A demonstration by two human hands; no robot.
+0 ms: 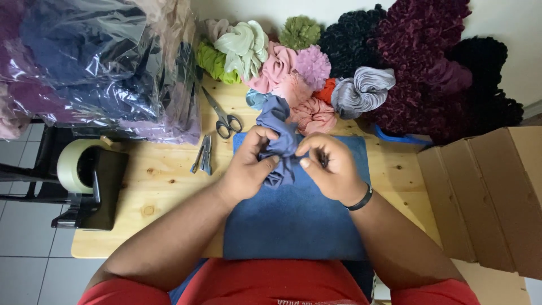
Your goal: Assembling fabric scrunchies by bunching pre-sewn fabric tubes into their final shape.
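Observation:
Both my hands are closed on a slate-blue fabric scrunchie (280, 135), held just above a blue cloth mat (293, 220) on the wooden table (164, 186). My left hand (248, 166) pinches the lower left of the gathered fabric. My right hand (330, 166), with a black band on its wrist, grips the right side; the fabric bunches upward between the two hands.
A heap of scrunchies in pink (279, 68), green (214, 62), grey (364, 90), maroon (418, 62) and black lies at the back. Scissors (223, 116) and small snips (203, 155) rest left of the mat. A tape dispenser (90, 181), plastic bags (96, 62) and a cardboard box (491, 192) flank the table.

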